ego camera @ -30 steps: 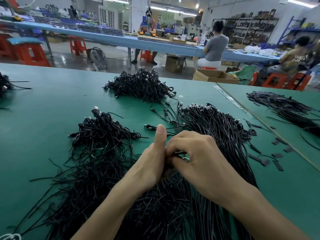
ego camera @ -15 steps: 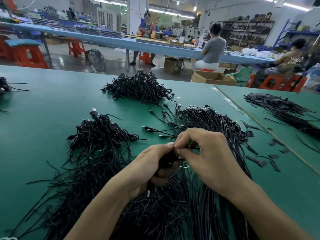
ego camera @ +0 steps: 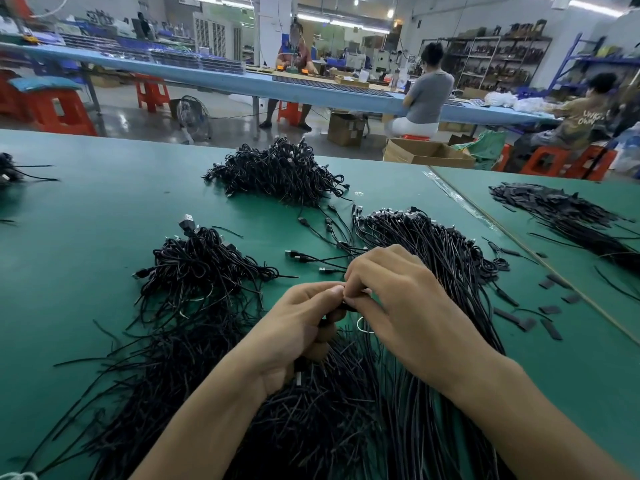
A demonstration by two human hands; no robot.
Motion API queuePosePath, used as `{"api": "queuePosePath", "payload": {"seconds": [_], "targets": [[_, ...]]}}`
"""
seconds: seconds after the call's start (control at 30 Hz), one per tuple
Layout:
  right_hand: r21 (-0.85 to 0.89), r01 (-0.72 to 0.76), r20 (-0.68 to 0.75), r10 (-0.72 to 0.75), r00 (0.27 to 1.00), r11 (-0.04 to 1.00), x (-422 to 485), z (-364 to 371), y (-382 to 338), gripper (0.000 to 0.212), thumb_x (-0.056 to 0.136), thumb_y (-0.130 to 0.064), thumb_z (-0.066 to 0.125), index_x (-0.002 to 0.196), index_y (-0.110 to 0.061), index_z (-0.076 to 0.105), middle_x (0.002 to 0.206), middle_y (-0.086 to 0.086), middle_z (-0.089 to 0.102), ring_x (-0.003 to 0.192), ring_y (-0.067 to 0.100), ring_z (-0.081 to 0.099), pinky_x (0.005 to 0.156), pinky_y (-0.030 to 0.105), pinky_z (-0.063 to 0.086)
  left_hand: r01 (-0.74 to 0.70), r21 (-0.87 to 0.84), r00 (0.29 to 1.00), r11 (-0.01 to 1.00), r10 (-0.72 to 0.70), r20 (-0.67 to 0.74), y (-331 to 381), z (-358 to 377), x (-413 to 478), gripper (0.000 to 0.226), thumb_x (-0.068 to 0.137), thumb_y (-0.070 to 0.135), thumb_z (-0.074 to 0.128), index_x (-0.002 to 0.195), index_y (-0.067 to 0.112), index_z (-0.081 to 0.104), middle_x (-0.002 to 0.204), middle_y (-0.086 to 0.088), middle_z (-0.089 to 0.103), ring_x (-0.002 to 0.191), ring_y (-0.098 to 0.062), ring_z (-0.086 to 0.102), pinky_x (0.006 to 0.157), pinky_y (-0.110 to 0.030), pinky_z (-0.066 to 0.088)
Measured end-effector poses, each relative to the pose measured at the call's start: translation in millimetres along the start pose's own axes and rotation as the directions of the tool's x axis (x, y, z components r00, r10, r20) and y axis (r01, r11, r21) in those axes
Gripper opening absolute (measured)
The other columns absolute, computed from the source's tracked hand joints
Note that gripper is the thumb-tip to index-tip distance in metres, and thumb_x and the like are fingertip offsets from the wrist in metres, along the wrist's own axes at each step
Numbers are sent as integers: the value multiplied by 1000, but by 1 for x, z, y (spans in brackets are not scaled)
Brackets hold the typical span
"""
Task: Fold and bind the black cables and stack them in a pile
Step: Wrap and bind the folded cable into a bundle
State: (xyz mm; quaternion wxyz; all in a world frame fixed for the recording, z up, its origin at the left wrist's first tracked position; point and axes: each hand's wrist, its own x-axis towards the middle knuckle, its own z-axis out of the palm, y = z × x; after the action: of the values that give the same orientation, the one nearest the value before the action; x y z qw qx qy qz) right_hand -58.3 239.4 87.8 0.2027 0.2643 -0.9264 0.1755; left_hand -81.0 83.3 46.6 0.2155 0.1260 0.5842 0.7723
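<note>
Head-worn camera, looking forward-down, close over hands (ego camera: 349, 317) at green table (ego camera: 86, 237).

Two forearms are showing here, both bare all the way to the picture's edge, the left one running off at about seven o'clock, the right one at about five. The left hand (ego camera: 294, 332) and the right hand (ego camera: 405, 306) are showing bare as well, nails trimmed short, the thumbnail on the left catching a bit of the overhead light.
</note>
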Motion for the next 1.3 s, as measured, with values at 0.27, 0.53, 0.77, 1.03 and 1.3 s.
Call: {"api": "queuePosePath", "payload": {"seconds": [0.27,0.53,0.77,1.03,1.3], "targets": [[-53,-14,123,20,992,999,3,-4,-2,17,89,-13,71,95,-21,57,95,-7,57,91,13,50,83,24,42,25,-4,1000,1000,-25,-18,-2,-1,0,43,103,16,47,66,23,70,67,2,37,46,-3,28,37,-13,23],[90,-80,11,80,997,993,6,5,-5,17,85,1,68,84,-16,67,83,-5,65,82,17,60,74,39,51,26,-115,996,993,-36,-85,-3,0,1,39,102,16,50,66,21,63,66,3,42,42,-4,30,35,-12,22],[71,29,10,-30,1000,997,5,6,-12,11,91,-5,64,97,-14,62,91,-3,61,90,17,55,80,35,50,-79,-115,979,990,55,-197,-4,3,6,42,103,29,48,64,19,58,59,5,36,42,-4,29,35,-15,26],[-89,102,70,-96,993,991,7,6,-12,12,91,-3,66,101,-10,67,97,2,65,93,21,58,87,37,50,-78,-60,967,995,61,-248,-7,2,7,41,107,26,44,70,18,59,56,5,37,44,-6,30,36,-17,28],[89,-23,-130,34,991,996,7,0,0,16,88,-1,67,88,-15,59,82,-9,58,77,8,51,70,21,44,-183,76,973,980,192,-127,-7,-9,7,28,87,43,70,106,22,67,81,8,57,70,-7,51,56,-19,44]]}}
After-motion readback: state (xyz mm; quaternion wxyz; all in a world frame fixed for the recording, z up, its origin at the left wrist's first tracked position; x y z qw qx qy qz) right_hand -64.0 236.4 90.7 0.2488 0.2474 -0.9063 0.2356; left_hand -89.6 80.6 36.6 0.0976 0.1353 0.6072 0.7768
